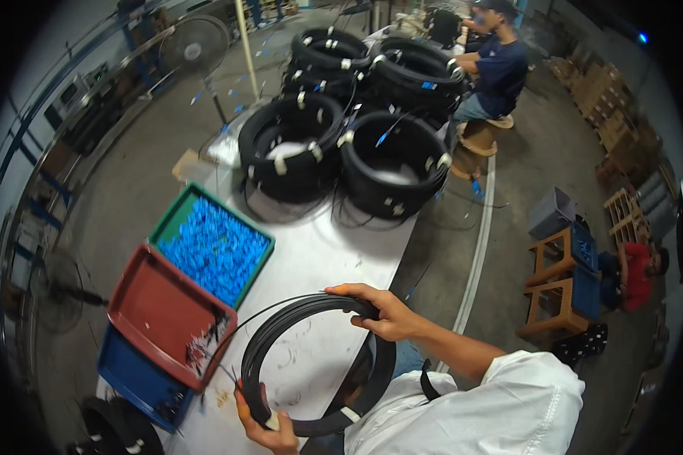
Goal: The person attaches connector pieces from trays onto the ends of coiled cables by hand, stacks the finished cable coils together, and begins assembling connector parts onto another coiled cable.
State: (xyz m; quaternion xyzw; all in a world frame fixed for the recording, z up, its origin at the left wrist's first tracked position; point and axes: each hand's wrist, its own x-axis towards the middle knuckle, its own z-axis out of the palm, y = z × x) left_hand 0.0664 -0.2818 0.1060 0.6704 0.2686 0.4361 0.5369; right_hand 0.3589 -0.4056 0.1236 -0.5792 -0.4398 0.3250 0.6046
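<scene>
A coil of black cable, bound with a pale tie at its lower side, is held tilted over the near end of the white table. My left hand grips the coil's lower left, fingers wrapped round its outside and thumb over the rim. At the upper right of the ring, my right hand pinches the coil between thumb and fingers. A loose cable end arcs away from the coil on the left, toward the red tray, which has small dark and pale pieces in one corner.
Left of the coil, a green tray holds many blue connector pieces; a blue tray lies below the red one. Stacked black coils fill the far part of the white table. A person sits beyond; another person in red is at right.
</scene>
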